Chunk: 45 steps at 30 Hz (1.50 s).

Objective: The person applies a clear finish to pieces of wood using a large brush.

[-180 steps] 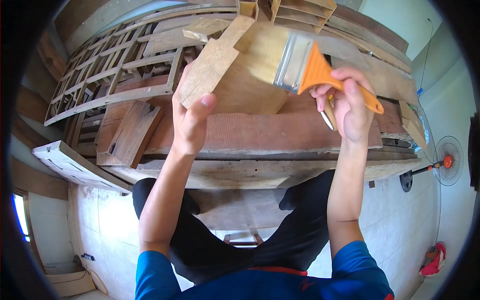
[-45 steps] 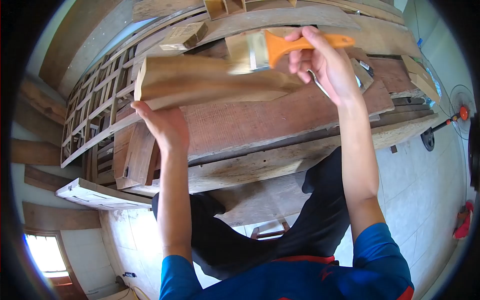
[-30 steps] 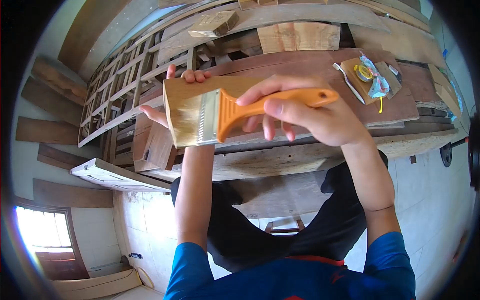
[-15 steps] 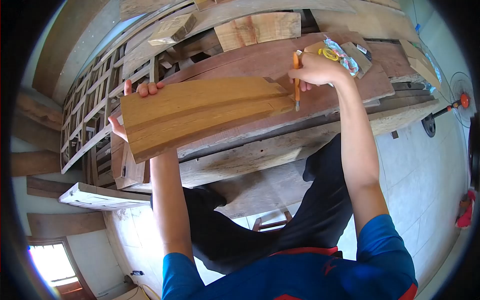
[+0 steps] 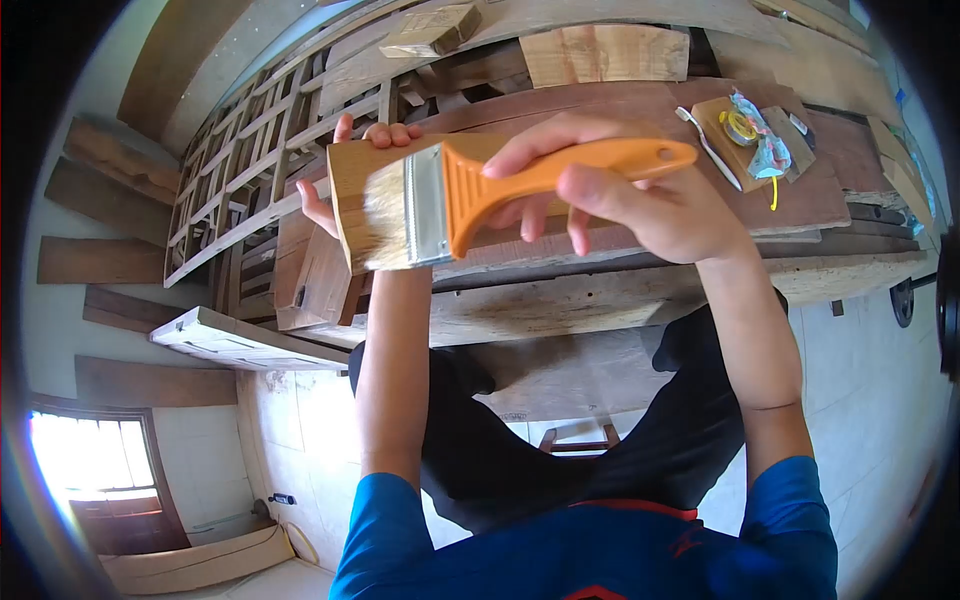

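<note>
A wide paintbrush (image 5: 425,205) with an orange handle and pale bristles is pinched in my right hand (image 5: 640,195), close to the camera. Its bristles point left, in front of the brown wooden board (image 5: 350,180). My left hand (image 5: 365,150) grips that board at its left end, with fingers over the top edge and the thumb at the side. Most of the board is hidden behind the brush and my right hand.
A toothbrush (image 5: 710,150), a yellow ring-shaped item (image 5: 738,127) and a patterned cloth or wrapper (image 5: 770,155) lie on the reddish plank (image 5: 815,185) at right. A wooden lattice (image 5: 235,180) stands at left. Small wood blocks (image 5: 430,32) lie behind.
My right hand has brought the brush from the board's right end up and left, nearer the camera. The view has shifted, and the toothbrush now shows. My left hand still holds the board.
</note>
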### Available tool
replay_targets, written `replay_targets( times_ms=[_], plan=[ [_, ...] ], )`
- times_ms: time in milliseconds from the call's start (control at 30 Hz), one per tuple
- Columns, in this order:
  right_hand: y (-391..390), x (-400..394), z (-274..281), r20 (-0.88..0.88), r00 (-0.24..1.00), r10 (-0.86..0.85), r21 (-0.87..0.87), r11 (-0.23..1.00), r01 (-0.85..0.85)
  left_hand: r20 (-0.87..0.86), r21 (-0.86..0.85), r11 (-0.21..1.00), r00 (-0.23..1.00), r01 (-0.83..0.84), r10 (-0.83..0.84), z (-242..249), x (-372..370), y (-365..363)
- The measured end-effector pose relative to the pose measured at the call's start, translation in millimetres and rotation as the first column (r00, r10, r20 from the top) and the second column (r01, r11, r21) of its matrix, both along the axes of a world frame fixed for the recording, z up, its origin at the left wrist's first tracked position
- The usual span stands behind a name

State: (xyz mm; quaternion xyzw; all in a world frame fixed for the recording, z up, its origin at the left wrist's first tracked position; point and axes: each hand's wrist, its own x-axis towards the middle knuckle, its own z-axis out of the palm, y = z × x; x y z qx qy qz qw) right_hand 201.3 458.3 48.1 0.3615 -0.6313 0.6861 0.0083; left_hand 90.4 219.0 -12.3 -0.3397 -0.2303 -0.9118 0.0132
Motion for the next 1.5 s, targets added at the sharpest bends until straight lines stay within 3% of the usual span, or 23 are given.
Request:
replay_targets(
  times_ms=[133, 167, 200, 267, 367, 467, 500, 600, 700, 800, 867, 933, 1000, 1033, 1133, 1300, 1400, 1500],
  plan=[
    [25.9, -6.6, 1.1, 0.098, 0.99, -0.098, 0.207, 0.975, 0.076, -0.009, 0.01, 1.0, 1.0, 0.021, -0.02, -2.9, -2.3, -1.1],
    [39.7, -13.5, 1.4, 0.03, 0.986, -0.164, 0.313, 0.938, 0.146, -0.045, -0.007, 0.999, 0.998, 0.031, -0.031, -7.2, -6.6, -3.6],
    [53.0, -19.7, -1.8, 0.028, 0.983, -0.184, 0.292, 0.941, 0.168, -0.08, -0.023, 0.999, 0.996, 0.042, -0.044, -11.2, -10.9, -5.9],
    [83.3, -21.9, 2.6, 0.136, 0.941, -0.31, 0.43, 0.874, 0.226, -0.063, -0.002, 0.999, 0.997, 0.039, -0.039, -16.0, -15.8, -7.4],
    [116.9, -28.8, -8.6, 0.144, 0.797, -0.586, 0.586, 0.7, 0.409, -0.003, 0.022, 1.0, 1.0, 0.003, -0.003, -16.1, -10.9, -7.9],
    [151.7, -45.0, -29.5, -0.023, 0.726, -0.687, 0.738, 0.478, 0.475, 0.348, -0.075, 0.944, 0.879, -0.321, 0.327, -4.3, 0.4, -1.1],
    [147.7, -41.6, -26.5, -0.05, 0.679, -0.733, 0.759, 0.414, 0.503, 0.376, -0.087, 0.93, 0.853, -0.358, 0.363, -1.1, 3.0, 1.1],
    [138.1, -37.7, -20.1, -0.095, 0.66, -0.745, 0.756, 0.378, 0.535, 0.413, -0.164, 0.873, 0.772, -0.458, 0.483, 7.9, 10.2, 10.9],
    [120.0, -30.2, -10.2, -0.13, 0.685, -0.717, 0.652, 0.459, 0.603, 0.377, -0.273, 0.808, 0.715, -0.522, 0.589, 19.5, 20.2, 19.9],
    [84.6, -17.5, 8.8, -0.152, 0.765, -0.626, 0.353, 0.689, 0.633, 0.418, -0.281, 0.809, 0.693, -0.516, 0.587, 29.9, 28.8, 27.8],
    [64.3, -16.2, 9.6, -0.18, 0.832, -0.524, 0.238, 0.798, 0.554, 0.476, -0.277, 0.814, 0.662, -0.511, 0.578, 33.8, 33.3, 30.4],
    [42.7, -12.1, 9.3, -0.154, 0.91, -0.386, 0.113, 0.908, 0.404, 0.417, -0.284, 0.821, 0.708, -0.494, 0.57, 35.5, 35.1, 31.0],
    [21.3, -6.5, 8.3, -0.229, 0.916, -0.329, 0.023, 0.939, 0.342, 0.337, -0.308, 0.823, 0.754, -0.477, 0.563, 37.8, 38.8, 33.3],
    [14.7, -3.1, 9.5, -0.168, 0.939, -0.3, -0.021, 0.954, 0.3, 0.29, -0.328, 0.82, 0.777, -0.469, 0.559, 39.7, 42.8, 35.9],
    [22.0, -5.0, 14.4, -0.217, 0.94, -0.264, 0.008, 0.962, 0.272, 0.167, -0.381, 0.794, 0.809, -0.474, 0.563, 30.7, 40.8, 32.1],
    [62.0, -5.7, 22.8, -0.07, 0.909, -0.41, 0.084, 0.906, 0.415, 0.104, -0.432, 0.729, 0.774, -0.531, 0.625, 21.0, 39.7, 30.4],
    [101.6, -8.9, 23.1, 0.057, 0.875, -0.481, 0.224, 0.86, 0.458, 0.034, -0.463, 0.688, 0.765, -0.558, 0.643, 22.0, 41.0, 31.6],
    [143.6, -17.5, 11.5, 0.15, 0.751, -0.643, 0.455, 0.719, 0.525, -0.049, -0.544, 0.612, 0.751, -0.573, 0.659, 29.5, 47.0, 34.0]
  ],
)
